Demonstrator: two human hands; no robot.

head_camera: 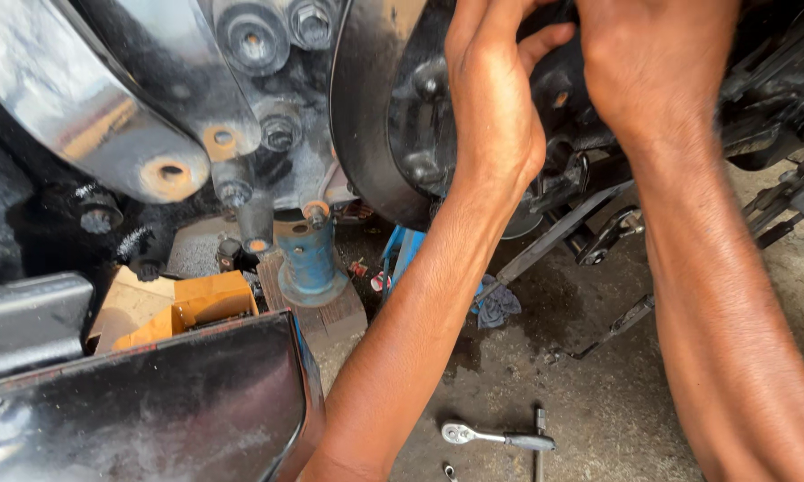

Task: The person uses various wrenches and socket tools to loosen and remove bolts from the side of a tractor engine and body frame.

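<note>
Gritty concrete floor [598, 402]; both hands grip greasy black housing [420, 125].

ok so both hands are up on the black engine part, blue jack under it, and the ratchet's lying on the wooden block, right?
Not quite. The head view shows the ratchet lying on the concrete floor, not on the wooden block. The rest holds: left hand and right hand on the black engine part, blue jack beneath.

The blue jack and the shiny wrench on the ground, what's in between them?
In the head view, the person's left forearm crosses between the blue jack and the ratchet wrench. Beneath it is stained concrete floor, with a blue rag off to the side.
</note>
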